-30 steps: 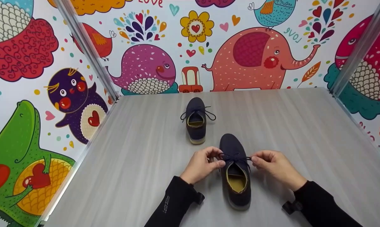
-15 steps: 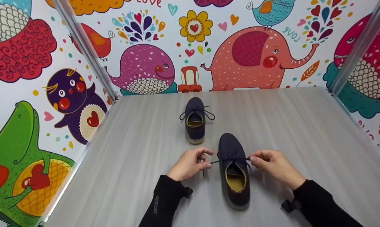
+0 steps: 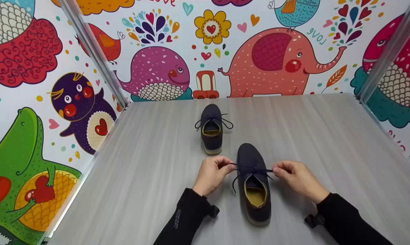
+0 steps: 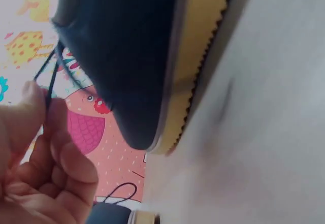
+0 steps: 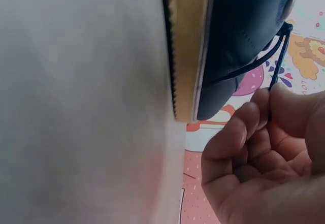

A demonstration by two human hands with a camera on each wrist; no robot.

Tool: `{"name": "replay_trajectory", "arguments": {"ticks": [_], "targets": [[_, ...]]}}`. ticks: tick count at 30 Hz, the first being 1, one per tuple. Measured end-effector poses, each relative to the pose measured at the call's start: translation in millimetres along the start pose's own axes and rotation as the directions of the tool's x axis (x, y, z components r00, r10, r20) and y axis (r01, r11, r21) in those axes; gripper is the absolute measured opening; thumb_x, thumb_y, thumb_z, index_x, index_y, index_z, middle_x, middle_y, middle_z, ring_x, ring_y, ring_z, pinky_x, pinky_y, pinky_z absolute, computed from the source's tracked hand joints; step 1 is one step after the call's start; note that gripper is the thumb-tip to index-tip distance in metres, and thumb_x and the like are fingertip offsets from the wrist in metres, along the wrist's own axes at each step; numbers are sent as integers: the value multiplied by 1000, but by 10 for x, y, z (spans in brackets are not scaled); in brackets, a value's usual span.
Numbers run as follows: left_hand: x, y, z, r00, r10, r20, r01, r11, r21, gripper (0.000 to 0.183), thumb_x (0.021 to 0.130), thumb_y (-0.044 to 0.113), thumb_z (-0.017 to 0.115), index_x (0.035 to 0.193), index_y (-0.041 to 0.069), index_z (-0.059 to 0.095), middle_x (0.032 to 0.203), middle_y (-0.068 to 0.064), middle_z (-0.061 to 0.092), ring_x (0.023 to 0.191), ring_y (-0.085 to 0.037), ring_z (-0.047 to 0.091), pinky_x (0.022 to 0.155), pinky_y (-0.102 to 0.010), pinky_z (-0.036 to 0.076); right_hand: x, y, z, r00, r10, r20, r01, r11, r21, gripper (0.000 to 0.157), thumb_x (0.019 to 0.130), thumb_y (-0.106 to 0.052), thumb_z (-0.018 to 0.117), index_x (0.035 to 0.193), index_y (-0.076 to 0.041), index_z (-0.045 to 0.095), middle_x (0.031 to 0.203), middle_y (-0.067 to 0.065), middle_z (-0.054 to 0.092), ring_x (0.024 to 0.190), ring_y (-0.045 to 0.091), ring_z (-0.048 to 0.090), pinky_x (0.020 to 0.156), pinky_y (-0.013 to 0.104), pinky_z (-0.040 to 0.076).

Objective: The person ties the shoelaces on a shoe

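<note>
A dark navy lace-up shoe (image 3: 248, 154) with a tan inside stands on the table between my hands, toe pointing away. Its lace is tied in a bow. My left hand (image 3: 212, 174) pinches a loop of the shoelace (image 4: 52, 76) between thumb and fingers, left of the shoe. On the other side, my right hand (image 3: 298, 177) pinches another part of the lace (image 5: 279, 64), drawn out sideways. A loose lace end (image 3: 234, 185) hangs down along the shoe's left side. The wrist views show the shoe's tan sole with a jagged edge.
The matching shoe (image 3: 211, 146), its lace tied in a bow, stands farther back and slightly left. Printed cartoon panels (image 3: 266, 64) wall the back and sides of the wood-grain table (image 3: 140, 170), with metal posts (image 3: 96, 51) at the corners.
My left hand drew the loose lace end out leftward, then let it go. It has moved back toward the shoe and now pinches the loop. The right hand keeps its hold almost in place.
</note>
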State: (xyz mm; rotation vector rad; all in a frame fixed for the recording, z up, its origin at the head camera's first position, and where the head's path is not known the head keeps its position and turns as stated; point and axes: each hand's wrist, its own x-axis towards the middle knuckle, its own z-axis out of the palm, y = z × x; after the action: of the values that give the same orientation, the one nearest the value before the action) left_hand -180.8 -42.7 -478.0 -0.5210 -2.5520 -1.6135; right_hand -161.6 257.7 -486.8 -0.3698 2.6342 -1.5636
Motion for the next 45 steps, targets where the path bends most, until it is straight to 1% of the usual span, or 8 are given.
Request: {"name": "replay_trajectory", "arguments": {"ticks": [7, 19, 24, 29, 33, 37, 41, 45], "targets": [[-1, -9, -53, 999, -27, -41, 30, 997, 74, 10, 92, 13, 83, 84, 7, 80, 82, -3, 80, 71, -1, 61, 69, -19, 50, -23, 64, -73, 997, -17, -69, 5, 986, -165, 12, 103, -9, 69, 94, -5, 74, 81, -4, 64, 71, -1, 51, 65, 20, 43], [26, -137, -57, 985, -133, -114, 133, 991, -4, 12, 96, 10, 79, 85, 6, 79, 73, -3, 73, 61, -3, 57, 58, -18, 45, -29, 117, -140, 996, 57, -63, -69, 975, -210, 14, 104, -10, 69, 90, -6, 73, 79, -2, 61, 69, 3, 48, 64, 20, 40], [25, -193, -52, 981, -187, -42, 181, 977, -110, 10, 97, 11, 77, 92, 3, 79, 77, 0, 72, 64, -7, 60, 61, -20, 50, -13, 118, -160, 995, 93, -26, -95, 989, -115, 18, 107, -15, 65, 97, -2, 71, 82, -2, 60, 72, 4, 51, 67, 20, 44], [32, -198, -37, 978, -206, 28, 206, 945, -255, 13, 99, 12, 76, 102, -1, 76, 81, 5, 67, 68, -8, 60, 61, -19, 48, -14, 85, -203, 989, 137, 56, -143, 982, 124, 35, 112, -25, 59, 123, 7, 66, 93, -1, 65, 83, 8, 62, 75, 24, 55], [36, -176, -2, 980, -193, 56, 201, 923, -329, 17, 100, 13, 75, 110, -1, 76, 86, 6, 69, 70, -7, 58, 61, -18, 48, -10, 67, -208, 990, 105, 96, -121, 977, 176, 42, 110, -27, 62, 137, 6, 64, 96, -1, 69, 85, 10, 64, 73, 25, 57], [38, -155, 38, 978, -199, 67, 209, 899, -384, 24, 101, 16, 75, 112, -5, 77, 82, 4, 72, 66, -6, 59, 61, -19, 50, 1, 73, -161, 994, 88, 70, -100, 976, 192, 38, 108, -23, 67, 130, 8, 70, 86, -9, 68, 79, 5, 62, 68, 23, 53], [38, -149, 53, 974, -226, 22, 213, 873, -438, 22, 101, 12, 74, 104, -10, 78, 77, 2, 73, 62, -7, 60, 59, -20, 51, 6, 72, -133, 992, 127, -3, -124, 973, 193, 31, 105, -20, 71, 116, 9, 76, 78, -13, 65, 73, 3, 59, 66, 21, 51], [23, -129, 37, 971, -236, -44, 193, 877, -441, 19, 100, 7, 74, 99, -12, 77, 74, 0, 72, 58, -8, 60, 58, -21, 52, 5, 75, -152, 986, 164, -43, -155, 974, 162, 29, 104, -19, 72, 111, 8, 78, 76, -15, 65, 72, 1, 57, 65, 20, 48]]}}
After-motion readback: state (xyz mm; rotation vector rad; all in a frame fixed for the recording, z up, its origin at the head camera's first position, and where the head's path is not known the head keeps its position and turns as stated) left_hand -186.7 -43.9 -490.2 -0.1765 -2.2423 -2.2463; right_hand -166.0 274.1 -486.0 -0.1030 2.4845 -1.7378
